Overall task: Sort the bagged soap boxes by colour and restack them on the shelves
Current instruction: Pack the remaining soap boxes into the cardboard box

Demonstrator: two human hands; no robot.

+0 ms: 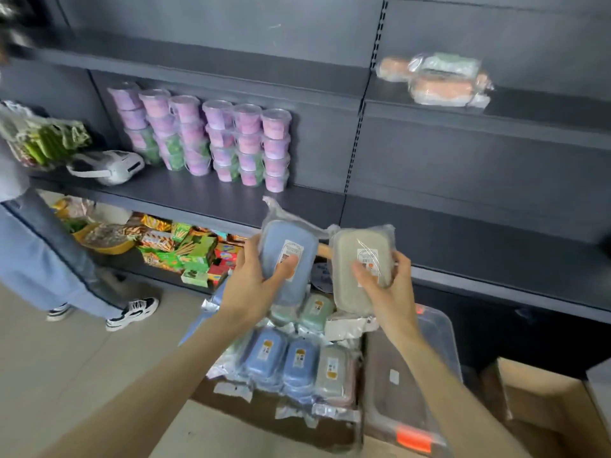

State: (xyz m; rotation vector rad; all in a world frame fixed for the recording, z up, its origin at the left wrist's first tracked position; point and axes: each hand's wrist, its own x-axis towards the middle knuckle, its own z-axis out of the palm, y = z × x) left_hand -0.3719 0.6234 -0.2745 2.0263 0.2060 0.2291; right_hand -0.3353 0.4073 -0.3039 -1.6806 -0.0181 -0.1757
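1. Dark grey shelving (463, 233) fills the background from nine to three o'clock. Pale floor (66, 358) shows at seven o'clock.
2. At the centre, the left hand (251, 285) has its grip wrapped round one bagged blue soap box (287, 246). The thumb lies across the label, and the box is held upright in front of the middle shelf edge.
3. Just toward three o'clock, the right hand (386, 289) has its grip clasped on one bagged beige soap box (357, 246), thumb on the label. The two boxes are side by side; whether their bags touch I cannot tell.
4. At six o'clock below the hands lies a pile of bagged boxes (299, 361). Two blue and one grey-beige box sit in the front row, with two green behind.
5. At one o'clock an upper shelf carries a small stack (439, 89) of two orange boxes and one green.
6. At ten o'clock stand six columns of purple tubs (211, 137), with one white headset (109, 166) beside them toward nine o'clock.
7. Snack boxes (191, 249) crowd the lower shelf at nine o'clock of the hands. A second person (43, 252) in two sneakers stands at the frame's nine o'clock edge.
8. One clear plastic bin (410, 368) sits at five o'clock and one cardboard box (542, 408) at four.
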